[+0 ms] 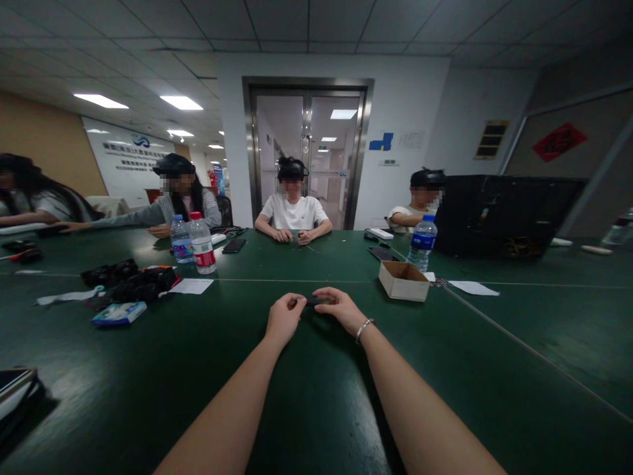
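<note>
Both my arms reach forward over the dark green table (316, 389). A small dark object (311, 301), too small to identify, sits between my fingertips just above or on the tabletop. My left hand (287, 316) pinches its left end between thumb and fingers. From the other side, my right hand (341, 309) closes its thumb and fingers on the right end; a silver bracelet (364, 330) circles that wrist. Part of the object is hidden behind the fingers.
An open cardboard box (403, 290) and a water bottle (422, 241) stand right of my hands. Leftward lie a heap of black items (128, 280), a blue-white packet (119, 313) and two bottles. Several people wearing headsets sit around the table; a black case (504, 214) stands far right.
</note>
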The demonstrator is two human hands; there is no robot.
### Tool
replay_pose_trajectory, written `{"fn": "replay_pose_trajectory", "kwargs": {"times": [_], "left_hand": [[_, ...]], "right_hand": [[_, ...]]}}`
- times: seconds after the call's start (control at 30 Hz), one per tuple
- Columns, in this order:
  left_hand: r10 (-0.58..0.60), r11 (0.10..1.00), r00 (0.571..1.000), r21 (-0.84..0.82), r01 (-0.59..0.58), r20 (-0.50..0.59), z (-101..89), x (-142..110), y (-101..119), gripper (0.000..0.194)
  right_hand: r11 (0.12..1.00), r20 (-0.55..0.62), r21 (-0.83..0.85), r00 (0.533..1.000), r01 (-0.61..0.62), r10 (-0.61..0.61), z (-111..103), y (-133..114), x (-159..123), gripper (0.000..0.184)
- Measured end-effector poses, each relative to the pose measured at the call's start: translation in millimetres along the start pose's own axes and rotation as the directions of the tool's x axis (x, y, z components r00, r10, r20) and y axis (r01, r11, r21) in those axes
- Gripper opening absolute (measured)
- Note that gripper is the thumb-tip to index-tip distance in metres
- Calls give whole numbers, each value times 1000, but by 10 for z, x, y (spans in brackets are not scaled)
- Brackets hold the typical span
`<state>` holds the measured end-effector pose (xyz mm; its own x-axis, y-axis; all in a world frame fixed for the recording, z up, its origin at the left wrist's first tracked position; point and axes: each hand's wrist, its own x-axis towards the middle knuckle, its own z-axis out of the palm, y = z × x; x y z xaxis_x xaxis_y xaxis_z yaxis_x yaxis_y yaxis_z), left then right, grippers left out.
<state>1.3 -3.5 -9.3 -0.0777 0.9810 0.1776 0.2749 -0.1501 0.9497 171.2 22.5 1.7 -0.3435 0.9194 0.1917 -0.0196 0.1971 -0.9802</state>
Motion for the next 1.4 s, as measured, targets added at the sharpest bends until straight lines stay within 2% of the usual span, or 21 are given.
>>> {"fn": "replay_pose_trajectory", "kwargs": {"times": [0.27,0.53,0.9,1.13,1.4], "left_hand": [[35,999,999,-33,-35,0,1,12,-7,24],[42,997,999,-58,-42,9,-5,2,28,26],[17,1000,1000,-12,-16,12,-9,12,4,24],[22,1000,1000,14,-22,-10,6,10,-11,25],[-5,1000,1000,14,6,-18,7,-4,13,33]], "right_hand": [[1000,6,-7,1000,2,-2,1,19,5,41],[999,16,-14,998,-52,52,30,33,41,42],[999,40,34,999,15,-17,25,3,-2,41],[999,-17,-35,1000,15,-16,36,9,8,37],[999,-7,-24,1000,28,-28,34,28,13,36]]}}
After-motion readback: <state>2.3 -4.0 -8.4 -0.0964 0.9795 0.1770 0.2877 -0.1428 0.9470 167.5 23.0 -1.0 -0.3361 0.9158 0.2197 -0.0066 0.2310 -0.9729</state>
